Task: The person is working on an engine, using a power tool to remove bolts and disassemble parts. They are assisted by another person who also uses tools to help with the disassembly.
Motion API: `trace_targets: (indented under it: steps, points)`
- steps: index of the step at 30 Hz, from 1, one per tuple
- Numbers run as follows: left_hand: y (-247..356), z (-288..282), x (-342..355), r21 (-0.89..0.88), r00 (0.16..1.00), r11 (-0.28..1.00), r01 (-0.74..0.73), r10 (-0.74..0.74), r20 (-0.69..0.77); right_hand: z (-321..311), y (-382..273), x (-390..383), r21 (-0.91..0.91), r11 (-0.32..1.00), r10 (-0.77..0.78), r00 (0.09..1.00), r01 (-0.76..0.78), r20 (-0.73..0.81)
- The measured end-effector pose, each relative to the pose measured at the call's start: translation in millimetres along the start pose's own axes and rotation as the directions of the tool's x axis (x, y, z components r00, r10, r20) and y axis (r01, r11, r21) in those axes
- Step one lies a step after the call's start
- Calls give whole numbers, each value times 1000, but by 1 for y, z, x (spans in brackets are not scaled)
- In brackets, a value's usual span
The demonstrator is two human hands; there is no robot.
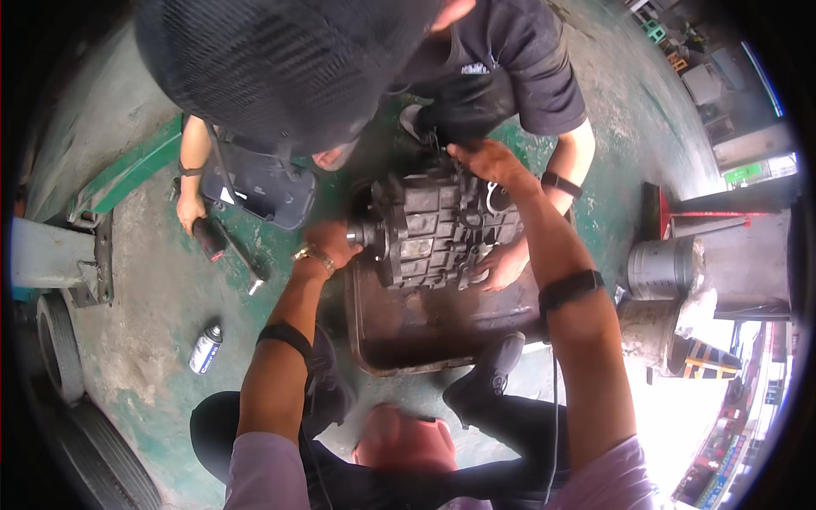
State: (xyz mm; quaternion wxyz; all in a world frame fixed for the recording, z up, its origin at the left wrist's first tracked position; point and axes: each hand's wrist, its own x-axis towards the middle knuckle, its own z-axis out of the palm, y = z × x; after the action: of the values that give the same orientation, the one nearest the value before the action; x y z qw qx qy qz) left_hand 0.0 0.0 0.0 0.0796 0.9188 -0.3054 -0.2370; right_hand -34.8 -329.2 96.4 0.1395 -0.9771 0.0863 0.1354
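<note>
A grey metal gearbox [425, 229] with a ribbed housing lies on its side over a brown metal tray [408, 370]. My left hand [333, 246], a watch at its wrist, is closed round the shaft [362, 233] that sticks out of the gearbox's left end. At the far side my right hand [493, 163] grips the upper edge of the gearbox, with its fingertips partly hidden. Opposite me a co-worker leans in. One hand of theirs [506, 263] touches the gearbox's near right part; the other [191, 211] is on a black and red cylindrical tool [208, 238] at the left.
A long metal tool [246, 263] lies on the floor beside a spray can [206, 348]. A black plastic case [263, 191] sits farther back. Tyres [59, 348] and a lift post's base [93, 263] stand left, metal drums [663, 268] right. A red stool [404, 438] is beneath me.
</note>
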Motion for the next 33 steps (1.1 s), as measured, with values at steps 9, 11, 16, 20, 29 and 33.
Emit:
trace_targets:
  steps: [9, 11, 16, 20, 29, 33]
  points:
    - [-11, -6, 15, 87, 997, 996, 22, -28, 72, 31, 36, 35, 168, 975, 104, 970, -142, 219]
    - [-12, -6, 15, 198, 989, 977, 78, -101, 107, 29, 32, 39, 90, 994, 36, 967, -61, 252]
    - [-6, -5, 11, 171, 991, 977, 123, -131, 37, 22, 22, 38, 20, 1000, 15, 961, -21, 275]
    - [-3, -7, 9, 164, 986, 974, 156, -163, 26, 27, 28, 24, 153, 984, 74, 989, -93, 129]
    - [-3, -8, 9, 110, 989, 983, 145, -140, -56, 22, 26, -5, 157, 952, 257, 964, -264, 62]
    - [5, -11, 1, 118, 986, 982, 147, -136, -95, 28, 35, -19, -248, 967, -35, 991, 66, 126]
